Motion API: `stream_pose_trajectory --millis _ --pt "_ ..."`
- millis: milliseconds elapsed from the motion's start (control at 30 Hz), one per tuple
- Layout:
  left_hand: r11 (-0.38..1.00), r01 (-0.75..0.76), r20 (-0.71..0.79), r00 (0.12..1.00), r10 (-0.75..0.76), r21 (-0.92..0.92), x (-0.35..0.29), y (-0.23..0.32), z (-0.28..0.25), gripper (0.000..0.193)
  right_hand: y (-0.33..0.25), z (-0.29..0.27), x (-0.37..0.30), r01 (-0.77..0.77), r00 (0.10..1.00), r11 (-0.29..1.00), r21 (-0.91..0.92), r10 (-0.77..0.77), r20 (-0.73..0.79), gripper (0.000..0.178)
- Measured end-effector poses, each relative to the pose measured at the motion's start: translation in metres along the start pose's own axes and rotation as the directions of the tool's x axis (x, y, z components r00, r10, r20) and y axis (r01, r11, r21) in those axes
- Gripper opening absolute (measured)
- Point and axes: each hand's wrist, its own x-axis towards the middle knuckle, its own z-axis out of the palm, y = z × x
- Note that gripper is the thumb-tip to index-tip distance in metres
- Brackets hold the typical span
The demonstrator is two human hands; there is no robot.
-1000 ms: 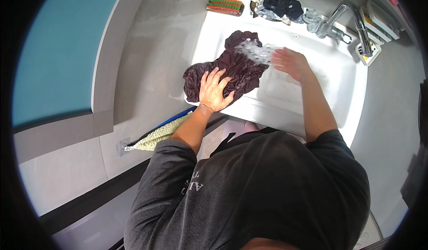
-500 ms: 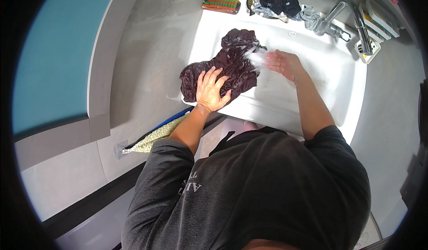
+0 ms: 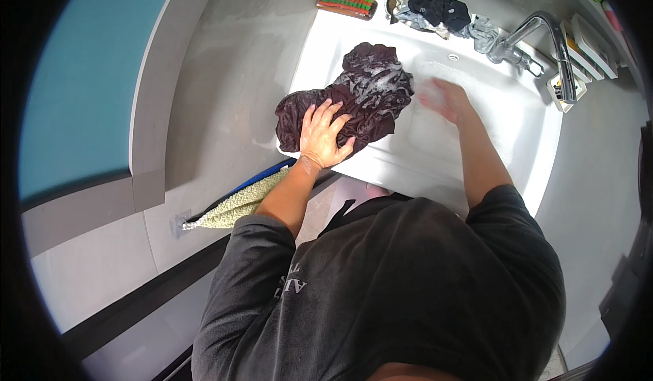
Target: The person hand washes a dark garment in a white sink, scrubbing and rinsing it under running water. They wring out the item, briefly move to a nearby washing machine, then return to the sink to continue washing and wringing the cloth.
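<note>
A wet dark maroon garment point(image 3: 364, 109) lies bunched at the left side of the white sink point(image 3: 520, 126). White suds point(image 3: 388, 78) streak its upper right part. My left hand point(image 3: 325, 133) rests flat on the lower part of the garment, fingers spread, pressing it down. Just right of the garment, over the basin, my right hand point(image 3: 445, 101) is smeared by motion. It is apart from the cloth, and whether anything is in its fingers cannot be made out.
A brush point(image 3: 345, 4) with red and green bristles sits on the sink's back left corner. Small bunched cloths point(image 3: 439, 12) lie along the back rim beside the chrome faucet point(image 3: 537, 31). A white soap dish point(image 3: 568, 95) is at the right. A pale green towel point(image 3: 245, 201) hangs at the front left.
My right hand has shifted slightly to the right, away from the garment. More suds show spread over the cloth. My left hand stays in place on it.
</note>
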Motion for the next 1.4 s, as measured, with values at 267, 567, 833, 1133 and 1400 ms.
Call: stream_pose_trajectory --millis 267,567,833,1133,1400 --pt "0.953 0.264 0.079 0.957 -0.278 0.149 0.08 0.047 0.027 0.097 0.004 0.111 0.081 0.44 0.654 -0.234 -0.867 -0.578 0.488 0.058" --pt "0.951 0.005 0.443 0.884 -0.15 0.31 0.043 0.048 0.03 0.086 0.06 0.122 -0.014 0.697 0.577 -0.417 -0.583 -0.157 0.802 0.024" --pt "0.952 0.149 0.483 0.834 -0.267 0.269 0.064 0.054 0.016 0.092 0.068 0.118 0.034 0.651 0.38 -0.593 -0.473 -0.285 0.88 0.013" --pt "0.971 0.126 0.275 0.944 -0.181 0.205 0.066 0.049 0.017 0.061 -0.018 0.14 0.097 0.544 0.591 -0.438 -0.716 -0.406 0.697 0.027" --pt "0.952 0.238 0.49 0.817 -0.303 0.192 0.094 0.057 -0.045 0.074 -0.033 0.121 0.075 0.46 0.566 -0.407 -0.789 -0.551 0.614 0.05"
